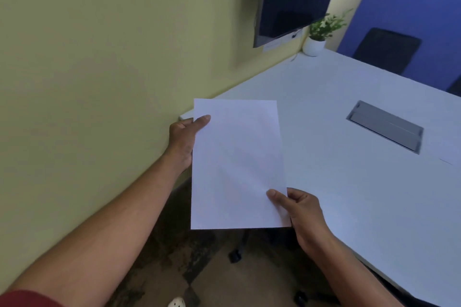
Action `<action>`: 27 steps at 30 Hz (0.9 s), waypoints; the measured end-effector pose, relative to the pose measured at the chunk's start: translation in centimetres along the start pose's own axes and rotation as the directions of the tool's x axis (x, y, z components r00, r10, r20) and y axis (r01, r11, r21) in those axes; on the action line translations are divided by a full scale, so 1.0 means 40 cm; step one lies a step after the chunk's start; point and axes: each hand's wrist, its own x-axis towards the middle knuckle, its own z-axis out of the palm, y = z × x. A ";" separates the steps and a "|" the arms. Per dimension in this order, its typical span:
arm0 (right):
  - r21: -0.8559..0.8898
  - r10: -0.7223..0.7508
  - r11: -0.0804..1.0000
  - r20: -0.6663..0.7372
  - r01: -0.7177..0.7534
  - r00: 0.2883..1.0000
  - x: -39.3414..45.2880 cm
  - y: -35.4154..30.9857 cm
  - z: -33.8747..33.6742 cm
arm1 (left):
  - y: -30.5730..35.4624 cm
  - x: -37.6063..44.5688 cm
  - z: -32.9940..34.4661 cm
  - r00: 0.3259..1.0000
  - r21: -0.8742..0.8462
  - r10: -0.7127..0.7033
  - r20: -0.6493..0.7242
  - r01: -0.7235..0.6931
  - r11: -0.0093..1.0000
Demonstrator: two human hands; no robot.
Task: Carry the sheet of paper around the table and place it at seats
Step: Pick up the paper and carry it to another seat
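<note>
1. Flatly, a smooth white rectangular sheet of paper (237, 164) is held over the corner of the matte white table (349, 182)
2. Left hand (183, 138) pinches its upper left edge, thumb on top
3. Right hand (299, 209) pinches its lower right edge likewise

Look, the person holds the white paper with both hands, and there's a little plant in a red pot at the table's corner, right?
Almost. The pot is white, not red, as the head view shows. The rest holds: the left hand and the right hand both hold the white paper, and the little plant stands at the corner of the table.
</note>
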 end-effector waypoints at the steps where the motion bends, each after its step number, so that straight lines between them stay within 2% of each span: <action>1: 0.012 -0.009 1.000 -0.009 0.009 1.000 -0.007 -0.004 -0.003 | -0.008 0.007 0.012 1.000 0.001 0.000 0.009 0.000 1.000; 6: 0.099 0.024 0.995 -0.193 -0.005 0.981 0.102 -0.058 0.097 | 0.051 0.265 0.090 0.975 0.070 -0.054 0.218 0.040 0.997; 7: 0.111 0.028 0.994 -0.180 -0.008 0.983 0.103 -0.062 0.107 | 0.058 0.269 0.086 0.971 0.072 -0.047 0.235 0.031 0.997; 9: 0.172 0.057 0.985 -0.285 -0.008 0.957 0.148 -0.058 0.083 | 0.036 0.348 0.173 0.932 0.130 -0.110 0.345 0.069 0.989; 10: 0.175 0.057 0.985 -0.289 -0.005 0.956 0.147 -0.063 0.088 | 0.036 0.352 0.173 0.930 0.129 -0.101 0.355 0.059 0.990; 12: 0.198 0.071 0.980 -0.365 0.003 0.928 0.205 -0.058 0.046 | -0.003 0.437 0.275 0.896 0.185 -0.154 0.417 0.082 0.979; 16: 0.215 0.061 0.976 -0.377 0.023 0.924 0.258 -0.055 0.008 | -0.030 0.496 0.369 0.880 0.232 -0.169 0.444 0.070 0.970; 27: 0.294 0.172 0.955 -0.431 -0.042 0.886 0.494 -0.027 -0.137 | -0.155 0.679 0.625 0.840 0.374 -0.273 0.468 0.091 0.923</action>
